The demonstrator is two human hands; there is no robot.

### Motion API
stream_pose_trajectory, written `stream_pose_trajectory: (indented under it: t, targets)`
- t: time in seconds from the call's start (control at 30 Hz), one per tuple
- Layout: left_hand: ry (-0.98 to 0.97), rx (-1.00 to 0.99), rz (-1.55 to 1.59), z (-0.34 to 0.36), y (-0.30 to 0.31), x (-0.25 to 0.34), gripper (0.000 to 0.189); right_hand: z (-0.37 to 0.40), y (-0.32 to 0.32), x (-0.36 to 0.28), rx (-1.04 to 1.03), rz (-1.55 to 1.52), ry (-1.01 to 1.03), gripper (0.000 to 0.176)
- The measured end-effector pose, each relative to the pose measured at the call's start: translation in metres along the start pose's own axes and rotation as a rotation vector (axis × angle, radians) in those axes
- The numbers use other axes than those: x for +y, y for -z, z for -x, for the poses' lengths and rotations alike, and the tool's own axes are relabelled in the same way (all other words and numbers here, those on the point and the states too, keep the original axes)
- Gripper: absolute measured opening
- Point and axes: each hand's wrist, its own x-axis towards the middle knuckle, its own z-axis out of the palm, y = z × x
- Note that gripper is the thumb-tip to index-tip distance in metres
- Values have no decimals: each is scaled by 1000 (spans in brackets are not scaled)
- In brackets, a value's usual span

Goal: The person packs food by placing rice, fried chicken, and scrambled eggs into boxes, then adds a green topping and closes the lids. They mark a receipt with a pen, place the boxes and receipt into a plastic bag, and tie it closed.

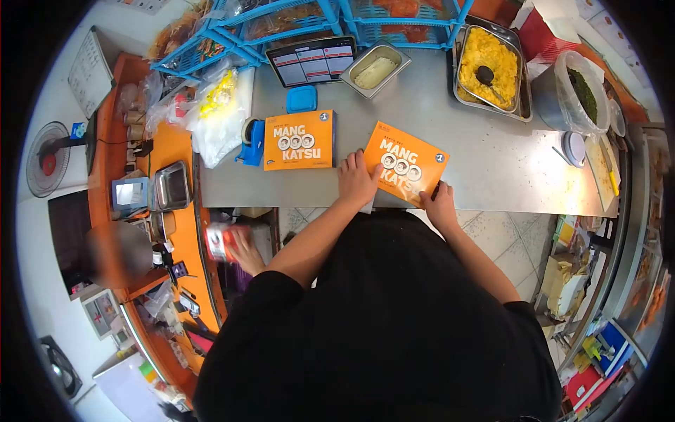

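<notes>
An orange food box [406, 151] printed "MANG KATSU" lies tilted near the front edge of the steel table, between my two hands. My left hand [359, 178] holds its left side, thumb over the top face and fingers along the edge. At the lower right corner, my right hand [439, 203] grips the box with thumb and fingers. A second orange box [301, 140] with the same print stands square on the table to the left. Beside that box is a blue tape dispenser [251, 143].
A tablet [311, 61], a blue lid [301, 99] and a metal pan [375, 69] are at the back. Yellow food fills a tray [490, 67] at right, near a lined tub [571, 91]. Another person's hand [247, 254] holds a blurred red-and-white pack [223, 243] at left.
</notes>
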Motion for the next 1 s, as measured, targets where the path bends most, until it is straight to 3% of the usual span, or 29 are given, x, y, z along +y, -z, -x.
stream_pose_trajectory:
  t: [0.13,0.2,0.47,0.53,0.57,0.6,0.67,0.73,0.87,0.93,1.0]
  targets:
    - [-31,25,-1,-7,-1,1,66,-4,-2,5,-9,-86,22,77]
    - [9,-89,-3,-16,-7,-4,67,-14,-2,11,-10,-105,62,81]
    - [114,-159,200,-44,-20,21,68,-35,18,28,-99,-95,-88,80]
    - [171,-183,215,-49,-15,35,69,-47,18,44,-132,-259,-133,70]
    - [216,-225,328,-51,-15,42,69,-54,10,61,7,-131,13,45]
    - [272,-248,436,-55,-12,42,69,-51,25,43,-104,-317,-91,45]
    - [185,-142,405,-50,-10,39,70,-54,21,48,-166,-506,-115,47]
    - [150,-73,481,-45,6,41,69,-54,16,44,-231,-452,-97,45]
    - [63,-58,541,-56,25,47,73,-51,47,-4,-85,-771,-34,49]
    - [-19,138,594,-67,26,53,74,-48,68,-24,-19,-969,-50,57]
    - [-12,167,634,-74,47,58,79,-52,84,-51,35,-975,-52,62]
